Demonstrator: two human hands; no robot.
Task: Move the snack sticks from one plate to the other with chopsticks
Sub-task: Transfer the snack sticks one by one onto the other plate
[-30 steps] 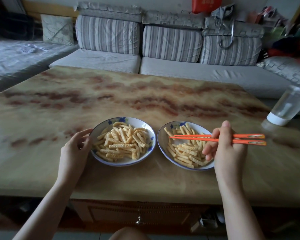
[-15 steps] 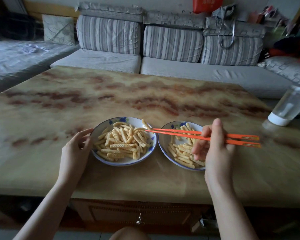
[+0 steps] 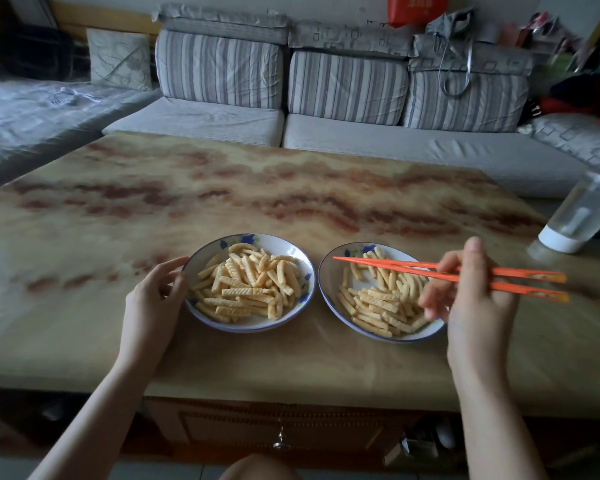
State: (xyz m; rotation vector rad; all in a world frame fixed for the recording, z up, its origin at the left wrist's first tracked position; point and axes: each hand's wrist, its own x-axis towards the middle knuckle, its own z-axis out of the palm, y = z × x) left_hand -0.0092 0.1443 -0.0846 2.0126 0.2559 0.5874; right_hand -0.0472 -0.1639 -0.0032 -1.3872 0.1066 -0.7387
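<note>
On the desk's (image 3: pixel 222 195) near side, the head view showed me two blue-rimmed plates sitting side by side, just apart. The left plate (image 3: pixel 201 258) carried a heaped pile of snack sticks (image 3: pixel 250 285); the right plate (image 3: pixel 329 275) held a flatter spread of them, mostly toward its near and right parts. My left hand (image 3: pixel 153 296) sat at the left plate's outer edge, its fingers (image 3: pixel 174 268) curled round the rim. My right hand (image 3: pixel 471 299) hovered over the right plate's right edge, fingers pinched round a pair of orange chopsticks (image 3: pixel 395 266). They pointed left, and their tips met above the right plate's far-left part. A clear bottle (image 3: pixel 582 213) stood at the desk's right edge, and a striped sofa (image 3: pixel 343 88) ran behind.
</note>
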